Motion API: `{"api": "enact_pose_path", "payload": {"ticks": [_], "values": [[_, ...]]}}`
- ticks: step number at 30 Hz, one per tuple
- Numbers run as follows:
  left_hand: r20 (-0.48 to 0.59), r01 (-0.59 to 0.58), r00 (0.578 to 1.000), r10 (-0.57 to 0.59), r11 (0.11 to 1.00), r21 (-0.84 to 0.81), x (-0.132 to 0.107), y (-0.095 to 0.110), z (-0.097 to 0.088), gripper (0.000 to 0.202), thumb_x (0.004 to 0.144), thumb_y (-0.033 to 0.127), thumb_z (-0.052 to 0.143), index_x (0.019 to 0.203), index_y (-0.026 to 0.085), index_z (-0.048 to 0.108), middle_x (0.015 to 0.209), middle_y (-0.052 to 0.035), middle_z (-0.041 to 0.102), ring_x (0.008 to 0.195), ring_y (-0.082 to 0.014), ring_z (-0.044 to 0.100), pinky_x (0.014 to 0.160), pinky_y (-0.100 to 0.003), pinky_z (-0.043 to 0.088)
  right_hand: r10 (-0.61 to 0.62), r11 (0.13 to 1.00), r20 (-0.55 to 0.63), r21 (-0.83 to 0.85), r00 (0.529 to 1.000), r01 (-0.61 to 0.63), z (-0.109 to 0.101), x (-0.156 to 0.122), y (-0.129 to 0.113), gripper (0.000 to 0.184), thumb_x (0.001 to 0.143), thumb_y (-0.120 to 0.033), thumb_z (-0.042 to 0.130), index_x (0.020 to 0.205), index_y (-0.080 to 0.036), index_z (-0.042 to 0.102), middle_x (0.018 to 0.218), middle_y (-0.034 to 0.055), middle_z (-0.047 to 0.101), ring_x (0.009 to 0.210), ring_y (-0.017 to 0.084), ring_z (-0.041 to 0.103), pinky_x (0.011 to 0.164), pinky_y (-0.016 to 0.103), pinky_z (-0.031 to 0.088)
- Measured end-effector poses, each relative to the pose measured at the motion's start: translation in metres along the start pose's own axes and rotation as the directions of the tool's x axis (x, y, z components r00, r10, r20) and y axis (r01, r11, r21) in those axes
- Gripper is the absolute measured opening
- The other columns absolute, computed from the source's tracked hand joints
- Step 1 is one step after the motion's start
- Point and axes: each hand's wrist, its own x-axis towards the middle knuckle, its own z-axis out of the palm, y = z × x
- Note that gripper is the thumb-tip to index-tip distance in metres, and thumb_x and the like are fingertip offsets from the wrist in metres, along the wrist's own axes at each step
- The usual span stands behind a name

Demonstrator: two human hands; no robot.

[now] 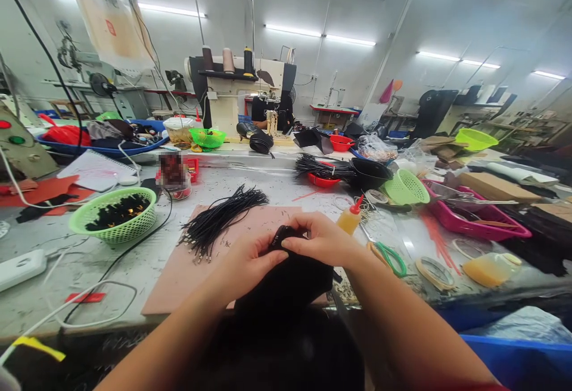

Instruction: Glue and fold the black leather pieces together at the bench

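Both my hands hold a piece of black material [286,275] near the front edge of the table. My left hand [257,257] pinches its upper edge from the left, thumb lying along the top. From the right, my right hand [319,239] grips the same edge, its thumb almost meeting the left one. What kind of item it is, I cannot make out; its lower part merges with dark cloth below. Behind it a bundle of black cords [226,215] with pale metal-looking ends lies on a pinkish board [179,278]. A yellow glue bottle [349,219] with a red tip stands just beyond my right hand.
A light green basket [111,233] of small black pieces is at left, beside a black cable. Rightward lie green-handled scissors [391,258], a tape roll [434,273], a toppled bottle [491,269] and a magenta basket [473,227]. A sewing machine [241,96] stands behind.
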Motion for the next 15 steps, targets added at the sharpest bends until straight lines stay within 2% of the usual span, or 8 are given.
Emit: {"api": "enact_pose_path", "payload": {"ticks": [3,6,10,12,15], "values": [[-0.019,-0.046,0.999,0.046,0.999,0.015,-0.001,0.000,0.001,0.014,0.071,0.022,0.054,0.077,0.015,0.064,0.076,-0.0010,0.068,0.073,-0.0179,0.059,0.070,-0.028,0.047,0.046,0.993,-0.094,-0.102,0.994,-0.056,0.008,-0.001,-0.003,0.005,0.067,-0.021,0.058,0.068,-0.016,0.059,0.061,-0.0026,0.054,0.060,0.012,0.048,0.055,0.023,0.038],[-0.028,-0.032,0.999,0.033,0.999,0.022,-0.002,-0.001,0.002,0.014,0.072,0.023,0.053,0.076,0.014,0.064,0.074,-0.0003,0.068,0.070,-0.0170,0.059,0.068,-0.026,0.047,0.060,0.986,-0.160,-0.142,0.985,-0.083,0.010,-0.002,-0.004,0.007,0.066,-0.023,0.061,0.066,-0.016,0.058,0.058,-0.0033,0.053,0.056,0.011,0.046,0.052,0.023,0.036],[-0.002,0.054,0.999,-0.054,0.998,-0.042,-0.003,-0.001,0.002,0.017,0.075,0.029,0.054,0.074,0.015,0.064,0.070,0.0013,0.067,0.066,-0.0157,0.058,0.062,-0.024,0.047,0.000,1.000,-0.024,0.029,1.000,0.001,0.000,-0.002,-0.002,0.017,0.075,-0.032,0.056,0.070,-0.016,0.060,0.067,-0.0004,0.059,0.063,0.013,0.052,0.058,0.024,0.042],[0.002,0.060,0.998,-0.060,0.995,-0.083,-0.004,-0.002,0.002,0.020,0.076,0.032,0.054,0.070,0.015,0.063,0.070,0.0011,0.066,0.066,-0.0155,0.058,0.061,-0.024,0.046,-0.031,0.993,0.034,0.114,0.999,0.027,-0.006,-0.001,0.000,0.021,0.078,-0.034,0.052,0.072,-0.016,0.061,0.069,0.0008,0.061,0.066,0.014,0.055,0.061,0.025,0.044],[-0.014,0.044,0.999,-0.046,0.990,-0.132,-0.004,-0.003,0.003,0.019,0.075,0.032,0.055,0.070,0.015,0.064,0.072,0.0005,0.066,0.067,-0.0160,0.058,0.060,-0.024,0.045,-0.019,0.994,0.014,0.108,1.000,0.017,-0.007,-0.001,-0.001,0.016,0.077,-0.029,0.054,0.074,-0.016,0.063,0.070,0.0012,0.063,0.068,0.015,0.057,0.062,0.025,0.045]]}}
